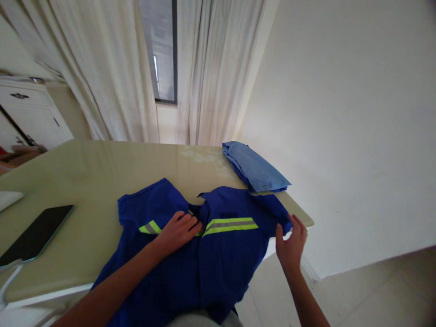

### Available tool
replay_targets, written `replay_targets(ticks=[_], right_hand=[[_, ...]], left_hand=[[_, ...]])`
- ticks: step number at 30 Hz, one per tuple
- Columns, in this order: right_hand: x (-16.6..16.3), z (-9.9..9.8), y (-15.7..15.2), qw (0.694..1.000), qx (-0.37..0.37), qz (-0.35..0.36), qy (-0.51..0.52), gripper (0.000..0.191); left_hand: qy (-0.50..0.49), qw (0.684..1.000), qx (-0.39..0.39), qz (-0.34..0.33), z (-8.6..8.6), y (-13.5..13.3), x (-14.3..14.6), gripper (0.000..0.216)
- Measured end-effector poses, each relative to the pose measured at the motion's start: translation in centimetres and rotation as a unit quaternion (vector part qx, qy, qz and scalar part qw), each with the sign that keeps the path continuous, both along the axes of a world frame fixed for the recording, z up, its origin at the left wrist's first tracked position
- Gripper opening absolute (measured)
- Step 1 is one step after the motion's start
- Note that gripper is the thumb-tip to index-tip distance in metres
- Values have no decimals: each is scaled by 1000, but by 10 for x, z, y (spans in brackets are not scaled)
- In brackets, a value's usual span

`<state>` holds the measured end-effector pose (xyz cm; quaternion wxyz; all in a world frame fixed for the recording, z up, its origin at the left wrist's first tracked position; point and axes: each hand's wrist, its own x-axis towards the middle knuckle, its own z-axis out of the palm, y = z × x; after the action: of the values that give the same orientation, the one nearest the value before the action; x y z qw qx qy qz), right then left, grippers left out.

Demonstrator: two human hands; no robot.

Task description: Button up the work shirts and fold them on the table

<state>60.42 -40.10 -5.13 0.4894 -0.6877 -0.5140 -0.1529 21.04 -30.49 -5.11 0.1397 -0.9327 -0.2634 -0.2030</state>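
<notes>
The right hand [291,245] pinches the sleeve edge of the royal-blue reflective-striped work shirt [218,254] at the counter's [85,181] right corner, while the left hand [179,231] presses flat, fingers extended, near its collar.

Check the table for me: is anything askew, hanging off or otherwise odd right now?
The blue work shirt lies crooked, its lower part hanging off the table's near edge. The right hand grips its sleeve at the table corner; the left hand presses the chest. The folded light-blue cloth sits neatly. Nothing spilled or damaged.
</notes>
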Motion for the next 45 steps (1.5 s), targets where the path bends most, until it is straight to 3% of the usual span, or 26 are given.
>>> replay_targets(ticks=[4,9,11,14,16,19,24,27,32,34,37,41,43,45], right_hand=[[-40,31,31,974,-95,197,-62,53],[-92,44,85,870,-269,394,-128,62],[-105,42,99,817,-344,438,-154,64],[-112,38,105,762,-405,472,-180,61],[-108,37,102,761,-408,473,-178,63],[-94,38,93,770,-412,460,-161,71],[-79,40,77,772,-445,428,-152,51],[-76,40,69,774,-469,390,-171,35],[-68,48,58,756,-516,348,-204,19],[-66,59,54,743,-521,368,-204,16],[-66,91,48,728,-489,453,-162,21],[-74,139,41,747,-390,532,-87,24],[-80,151,40,746,-363,557,-36,25],[-87,151,40,733,-366,573,19,29]], left_hand=[[34,996,12,-87,-1,-47,-6,38],[40,991,-78,-101,-9,-74,-1,24],[40,987,-144,-50,-10,-73,1,23],[16,956,-274,101,-5,-61,-5,24],[-17,934,-319,161,3,-52,-13,35],[-31,938,-314,140,13,-42,-26,49],[17,933,-355,57,18,-40,-27,10],[9,950,-306,54,18,-41,-22,8],[-23,981,-169,93,25,-42,-23,27],[-33,985,-125,110,33,-41,-28,31],[-75,985,-68,141,54,-38,-37,32],[-169,966,-39,194,92,-35,-51,34],[-208,950,-49,227,111,-35,-56,36],[-234,935,-63,258,126,-34,-59,40]])
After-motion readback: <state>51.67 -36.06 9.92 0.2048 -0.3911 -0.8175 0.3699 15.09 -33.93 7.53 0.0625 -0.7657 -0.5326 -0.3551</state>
